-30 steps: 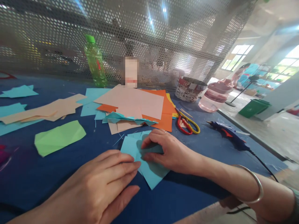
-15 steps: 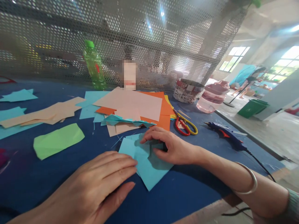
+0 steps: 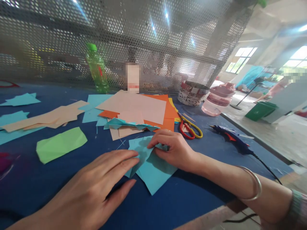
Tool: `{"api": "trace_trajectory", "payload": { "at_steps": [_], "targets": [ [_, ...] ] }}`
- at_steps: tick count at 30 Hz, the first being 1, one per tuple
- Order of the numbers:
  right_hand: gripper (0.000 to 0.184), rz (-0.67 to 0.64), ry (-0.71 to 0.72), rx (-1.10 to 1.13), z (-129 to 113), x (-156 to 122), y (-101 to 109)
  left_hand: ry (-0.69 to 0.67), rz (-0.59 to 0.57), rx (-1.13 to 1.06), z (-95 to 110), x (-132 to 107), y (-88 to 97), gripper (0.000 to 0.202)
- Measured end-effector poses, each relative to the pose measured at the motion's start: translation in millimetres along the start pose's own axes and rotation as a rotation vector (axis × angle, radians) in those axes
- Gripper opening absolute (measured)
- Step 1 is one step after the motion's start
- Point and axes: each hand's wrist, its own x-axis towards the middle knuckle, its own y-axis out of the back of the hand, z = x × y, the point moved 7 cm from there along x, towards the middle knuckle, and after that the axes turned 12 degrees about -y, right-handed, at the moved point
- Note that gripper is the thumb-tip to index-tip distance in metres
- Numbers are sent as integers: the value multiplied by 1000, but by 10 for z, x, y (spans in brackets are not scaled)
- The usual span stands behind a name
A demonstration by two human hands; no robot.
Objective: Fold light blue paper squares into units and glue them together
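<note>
A folded sheet of teal paper (image 3: 153,169) lies on the blue bench (image 3: 28,166), right in front of the person and partly lifted between both hands. The right hand (image 3: 174,148) has a closed grip on its upper fold, with the fingers (image 3: 159,136) curled over the paper and pinching it. The left hand (image 3: 88,188) lies flatter, its grip open and holding nothing, while its fingertips (image 3: 131,155) press on the sheet's left edge. A silver bangle (image 3: 253,182) circles the right forearm.

Just beyond the hands is a loose pile of paper: a peach sheet (image 3: 134,107) on orange sheets (image 3: 168,113), with a jagged teal strip (image 3: 129,125) lying across the near side. To the left lie a pale green piece (image 3: 61,145), tan strips (image 3: 45,117) and teal scraps (image 3: 21,99). To the right are red-and-yellow scissors (image 3: 188,129) and a blue glue gun (image 3: 230,137) — its cord trails off the bench edge. Farther back, a green bottle (image 3: 97,68), a woven pot (image 3: 193,92) and a pink plastic container (image 3: 217,100) stand before a perforated metal screen (image 3: 168,32)
</note>
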Motion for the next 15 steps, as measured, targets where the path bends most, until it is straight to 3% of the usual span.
{"api": "trace_trajectory", "payload": {
  "at_steps": [4,7,15],
  "targets": [
    [29,61,272,-426,-315,-161,14,-26,30,21,49,2,55,30],
    [37,45,327,-617,-437,-232,-19,-68,34,24,90,-2,67,27],
    [31,-84,445,-409,-512,-321,-79,-154,-18,58,99,-94,24,23]
  ]
}}
